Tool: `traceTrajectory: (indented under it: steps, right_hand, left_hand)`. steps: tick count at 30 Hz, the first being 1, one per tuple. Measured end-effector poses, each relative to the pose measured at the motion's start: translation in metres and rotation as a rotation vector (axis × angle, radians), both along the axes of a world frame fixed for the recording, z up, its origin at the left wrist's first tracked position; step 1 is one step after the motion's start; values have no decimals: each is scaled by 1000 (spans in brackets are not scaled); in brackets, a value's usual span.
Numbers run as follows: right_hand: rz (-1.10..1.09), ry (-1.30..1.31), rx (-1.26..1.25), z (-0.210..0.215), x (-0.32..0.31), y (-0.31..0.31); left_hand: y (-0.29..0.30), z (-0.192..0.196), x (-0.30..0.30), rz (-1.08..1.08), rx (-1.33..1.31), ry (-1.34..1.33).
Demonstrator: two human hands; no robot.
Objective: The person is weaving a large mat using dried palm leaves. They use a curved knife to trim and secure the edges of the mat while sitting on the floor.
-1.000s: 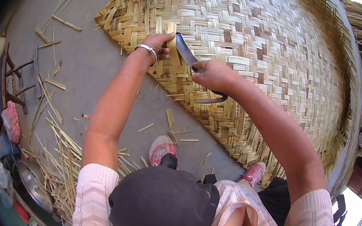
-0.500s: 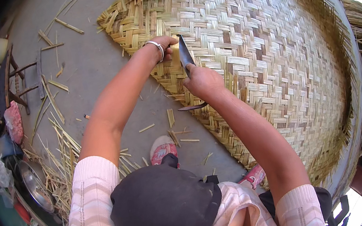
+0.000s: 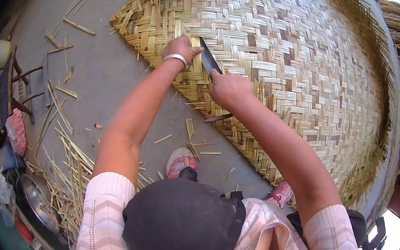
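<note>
A large woven mat (image 3: 300,76) of flat, pale yellow and brown strips spreads from the middle to the right. My right hand (image 3: 232,90) is closed round a knife (image 3: 210,59); its dark blade points away over the mat, and a dark pointed end sticks out below the fist. On the mat's left border, my left hand (image 3: 182,51), with a white bangle at the wrist, is closed at a short yellow strip (image 3: 195,41). Its thumb tip lies right beside the blade, and its other fingers are mostly hidden.
Cut strips (image 3: 72,174) lie heaped on the grey floor at left, with loose pieces around. A dark wooden chair (image 3: 28,84) lies at far left, above a metal bowl (image 3: 40,201). My pink shoe (image 3: 181,163) stands beside the mat. Bundled stalks (image 3: 399,23) rest at far right.
My right hand and the knife have shifted slightly to the right and nearer. The left hand has turned, so its back and thumb now show, with the thumb beside the blade.
</note>
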State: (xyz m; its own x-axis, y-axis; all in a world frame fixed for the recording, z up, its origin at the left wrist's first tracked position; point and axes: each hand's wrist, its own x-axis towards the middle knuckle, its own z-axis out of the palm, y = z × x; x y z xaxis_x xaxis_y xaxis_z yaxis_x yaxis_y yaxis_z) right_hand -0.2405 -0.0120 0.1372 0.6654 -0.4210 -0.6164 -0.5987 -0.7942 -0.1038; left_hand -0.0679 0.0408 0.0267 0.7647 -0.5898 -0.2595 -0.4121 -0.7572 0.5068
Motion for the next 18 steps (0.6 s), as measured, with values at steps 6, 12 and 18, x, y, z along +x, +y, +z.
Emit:
traceTrajectory:
  steps: [6,12,18]
  right_hand:
    - [20,147,77,51,-71,-3]
    - [-205,-463,148,84,-79,-20]
    - [-52,59,152,14,-43,10]
  left_hand:
    - [0,-16,-2,7,-7,-45]
    - [11,-13,12,406,-566,565]
    - [45,-20,-1,815,-1016,730]
